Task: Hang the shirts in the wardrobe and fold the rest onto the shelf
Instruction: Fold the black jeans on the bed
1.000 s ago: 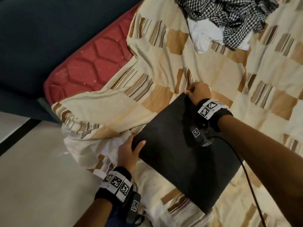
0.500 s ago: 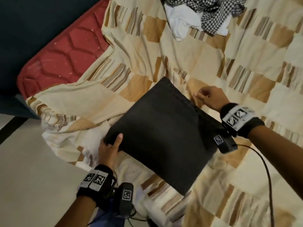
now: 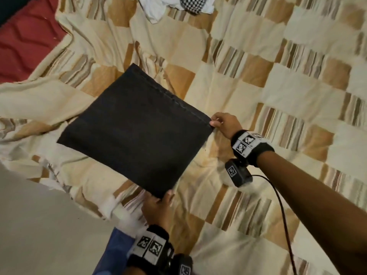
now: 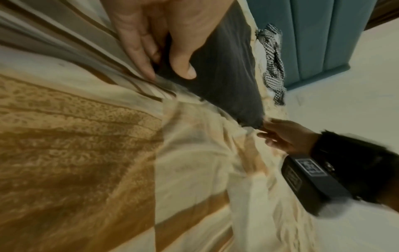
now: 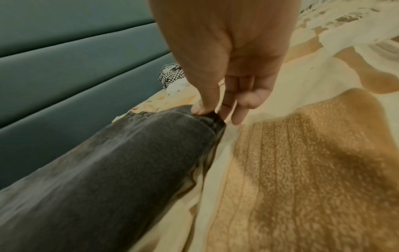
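Observation:
A folded dark grey garment lies as a flat square on the patchwork bedspread. My left hand pinches its near corner, thumb on top and fingers beneath. My right hand pinches the right corner at the seamed edge, thumb and forefinger on the cloth, the other fingers loose. In both wrist views the dark garment stretches between the two hands. A black-and-white checked shirt and a white garment lie crumpled at the far edge.
The red mattress shows bare at the upper left where the bedspread is pulled back. Pale floor lies at the lower left beside the bed. A teal padded headboard stands behind the bed. A cable trails from my right wrist.
Both hands slid along the garment's edges: the left from the left corner to the near one, the right from the top corner to the right one. The garment lies flatter and squarer.

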The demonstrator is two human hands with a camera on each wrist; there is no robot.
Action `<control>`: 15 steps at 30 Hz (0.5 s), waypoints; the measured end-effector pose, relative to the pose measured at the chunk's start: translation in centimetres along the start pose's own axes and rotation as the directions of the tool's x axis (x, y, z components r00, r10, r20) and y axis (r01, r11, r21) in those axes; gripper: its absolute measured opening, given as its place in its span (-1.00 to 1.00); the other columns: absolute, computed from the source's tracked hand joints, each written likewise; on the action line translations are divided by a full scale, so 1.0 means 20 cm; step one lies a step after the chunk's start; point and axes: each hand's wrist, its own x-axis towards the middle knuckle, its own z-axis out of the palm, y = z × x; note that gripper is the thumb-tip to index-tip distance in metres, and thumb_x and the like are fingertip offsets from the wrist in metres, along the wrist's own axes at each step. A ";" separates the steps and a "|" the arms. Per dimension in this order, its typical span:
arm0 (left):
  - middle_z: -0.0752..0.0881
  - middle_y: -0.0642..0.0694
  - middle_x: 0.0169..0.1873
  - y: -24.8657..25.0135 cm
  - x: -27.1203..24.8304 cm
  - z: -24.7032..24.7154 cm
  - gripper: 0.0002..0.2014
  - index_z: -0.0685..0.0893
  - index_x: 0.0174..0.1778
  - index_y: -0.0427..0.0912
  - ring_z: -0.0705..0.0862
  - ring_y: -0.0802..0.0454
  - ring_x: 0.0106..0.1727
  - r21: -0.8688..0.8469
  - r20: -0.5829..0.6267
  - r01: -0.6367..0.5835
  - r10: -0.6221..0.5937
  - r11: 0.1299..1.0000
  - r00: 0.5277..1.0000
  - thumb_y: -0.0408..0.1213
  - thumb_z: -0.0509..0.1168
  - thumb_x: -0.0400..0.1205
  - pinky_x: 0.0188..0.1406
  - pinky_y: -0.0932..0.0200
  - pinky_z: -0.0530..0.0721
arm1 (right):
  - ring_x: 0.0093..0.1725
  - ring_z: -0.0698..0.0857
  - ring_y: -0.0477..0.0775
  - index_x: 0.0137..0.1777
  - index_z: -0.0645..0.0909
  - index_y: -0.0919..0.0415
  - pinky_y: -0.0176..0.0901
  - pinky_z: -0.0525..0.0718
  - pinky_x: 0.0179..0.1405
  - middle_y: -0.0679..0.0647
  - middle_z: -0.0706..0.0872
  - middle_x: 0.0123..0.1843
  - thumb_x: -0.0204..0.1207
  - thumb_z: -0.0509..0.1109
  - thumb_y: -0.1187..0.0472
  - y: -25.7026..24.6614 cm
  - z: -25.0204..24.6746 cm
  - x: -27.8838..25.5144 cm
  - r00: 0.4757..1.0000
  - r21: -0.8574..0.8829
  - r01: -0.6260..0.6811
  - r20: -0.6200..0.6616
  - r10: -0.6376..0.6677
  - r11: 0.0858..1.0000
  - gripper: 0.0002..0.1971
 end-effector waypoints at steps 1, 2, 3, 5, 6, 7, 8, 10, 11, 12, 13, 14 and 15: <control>0.76 -0.23 -0.13 -0.01 0.02 0.00 -0.77 0.65 -0.08 -0.23 0.72 -0.09 -0.09 -0.005 -0.032 -0.003 0.003 1.000 0.999 -0.38 0.52 0.41 -0.06 0.16 0.54 | -0.11 0.59 0.17 -0.28 0.58 0.23 -0.21 0.32 -0.21 0.24 0.68 -0.16 0.57 0.36 0.24 0.02 -0.01 0.00 1.000 -0.026 0.007 -0.016 -0.007 1.000 -0.81; 0.76 -0.30 -0.11 -0.02 0.04 0.00 -0.75 0.65 -0.05 -0.35 0.72 -0.14 -0.06 0.003 -0.044 -0.004 0.004 1.000 0.999 -0.45 0.51 0.41 -0.07 0.15 0.51 | -0.15 0.56 0.14 -0.37 0.52 0.16 -0.21 0.33 -0.21 0.16 0.64 -0.22 0.57 0.36 0.22 0.03 -0.02 0.00 0.999 -0.073 0.010 -0.034 -0.012 0.997 -0.74; 0.74 -0.29 -0.15 -0.04 0.05 -0.01 -0.77 0.64 -0.06 -0.36 0.71 -0.16 -0.06 0.008 -0.042 -0.003 0.004 1.000 0.999 -0.50 0.49 0.41 -0.09 0.15 0.50 | -0.18 0.56 0.11 -0.40 0.49 0.13 -0.21 0.33 -0.21 0.09 0.60 -0.25 0.58 0.36 0.20 0.04 -0.03 -0.01 0.999 -0.134 0.012 -0.047 -0.018 0.991 -0.71; 0.71 -0.19 -0.23 -0.02 0.04 -0.01 -0.77 0.60 -0.15 -0.24 0.72 -0.19 -0.07 0.007 -0.026 0.004 -0.004 1.000 1.000 -0.53 0.49 0.40 -0.09 0.10 0.56 | -0.15 0.61 0.13 -0.32 0.58 0.19 -0.18 0.36 -0.20 0.03 0.60 -0.25 0.58 0.36 0.18 0.06 -0.03 0.00 0.999 -0.214 -0.008 -0.053 -0.004 0.977 -0.77; 0.70 -0.16 -0.24 -0.02 0.03 -0.02 -0.75 0.58 -0.14 -0.21 0.72 -0.20 -0.07 0.019 -0.007 0.010 -0.010 1.000 1.000 -0.52 0.49 0.41 -0.05 0.05 0.60 | -0.11 0.64 0.15 -0.25 0.63 0.23 -0.16 0.39 -0.20 0.05 0.62 -0.24 0.58 0.35 0.18 0.07 -0.02 0.00 0.999 -0.226 -0.025 -0.053 0.013 0.974 -0.80; 0.69 -0.13 -0.24 0.00 0.02 -0.02 -0.74 0.58 -0.08 -0.22 0.72 -0.19 -0.07 0.031 0.012 0.007 -0.007 0.999 1.000 -0.50 0.48 0.42 0.00 0.02 0.63 | -0.07 0.66 0.17 -0.19 0.66 0.25 -0.14 0.43 -0.18 0.09 0.66 -0.20 0.59 0.34 0.17 0.07 -0.01 0.01 0.998 -0.229 -0.042 -0.049 0.031 0.973 -0.82; 0.69 -0.13 -0.21 0.01 0.01 -0.04 -0.69 0.58 0.02 -0.25 0.71 -0.19 -0.05 0.041 0.021 -0.004 0.003 0.999 1.000 -0.48 0.48 0.43 0.03 0.00 0.63 | -0.02 0.66 0.20 -0.13 0.66 0.26 -0.13 0.47 -0.15 0.14 0.70 -0.14 0.59 0.33 0.17 0.07 0.01 0.01 0.998 -0.224 -0.053 -0.047 0.044 0.973 -0.83; 0.69 -0.15 -0.05 0.01 -0.02 -0.10 -0.46 0.47 0.30 -0.26 0.67 -0.19 0.09 0.055 -0.022 -0.038 0.039 0.998 0.999 -0.31 0.51 0.44 0.07 0.03 0.59 | 0.08 0.63 0.25 0.01 0.63 0.27 -0.08 0.50 -0.07 0.20 0.69 0.03 0.60 0.30 0.19 0.03 0.03 -0.03 0.995 -0.218 -0.044 -0.098 0.023 0.975 -0.85; 0.65 -0.18 0.10 0.00 -0.03 -0.14 -0.34 0.39 0.40 -0.21 0.62 -0.18 0.19 0.101 -0.087 -0.093 0.101 0.991 0.991 -0.12 0.50 0.44 0.13 0.00 0.58 | 0.14 0.59 0.26 0.12 0.58 0.27 -0.03 0.51 0.00 0.23 0.64 0.13 0.60 0.28 0.17 0.01 0.04 -0.07 0.989 -0.233 0.007 -0.143 -0.041 0.973 -0.80; 0.58 -0.22 0.23 0.01 -0.03 -0.18 -0.25 0.33 0.46 -0.17 0.54 -0.18 0.28 0.193 -0.172 -0.176 0.210 0.965 0.962 0.07 0.42 0.43 0.22 -0.09 0.55 | 0.20 0.54 0.25 0.24 0.53 0.27 0.02 0.52 0.11 0.24 0.59 0.22 0.61 0.27 0.13 -0.01 0.06 -0.11 0.974 -0.259 0.093 -0.176 -0.141 0.961 -0.72; 0.51 -0.25 0.33 0.02 -0.03 -0.21 -0.23 0.30 0.49 -0.18 0.45 -0.19 0.35 0.328 -0.235 -0.259 0.344 0.908 0.909 0.18 0.29 0.45 0.29 -0.17 0.50 | 0.26 0.51 0.25 0.33 0.49 0.27 0.08 0.51 0.23 0.25 0.55 0.30 0.61 0.25 0.08 -0.04 0.09 -0.17 0.943 -0.292 0.207 -0.193 -0.270 0.934 -0.63; 0.45 -0.28 0.39 0.05 -0.01 -0.21 -0.25 0.29 0.51 -0.22 0.38 -0.19 0.40 0.467 -0.242 -0.333 0.481 0.819 0.843 0.20 0.19 0.50 0.35 -0.24 0.42 | 0.32 0.50 0.25 0.38 0.47 0.28 0.14 0.47 0.36 0.26 0.53 0.35 0.61 0.23 0.05 -0.09 0.13 -0.23 0.897 -0.318 0.332 -0.184 -0.402 0.888 -0.57; 0.41 -0.29 0.44 0.08 0.03 -0.20 -0.29 0.28 0.51 -0.26 0.33 -0.20 0.45 0.571 -0.174 -0.410 0.593 0.711 0.786 0.14 0.14 0.55 0.41 -0.27 0.33 | 0.37 0.50 0.28 0.40 0.47 0.31 0.17 0.42 0.45 0.29 0.54 0.39 0.59 0.22 0.05 -0.13 0.19 -0.29 0.848 -0.351 0.444 -0.133 -0.513 0.825 -0.54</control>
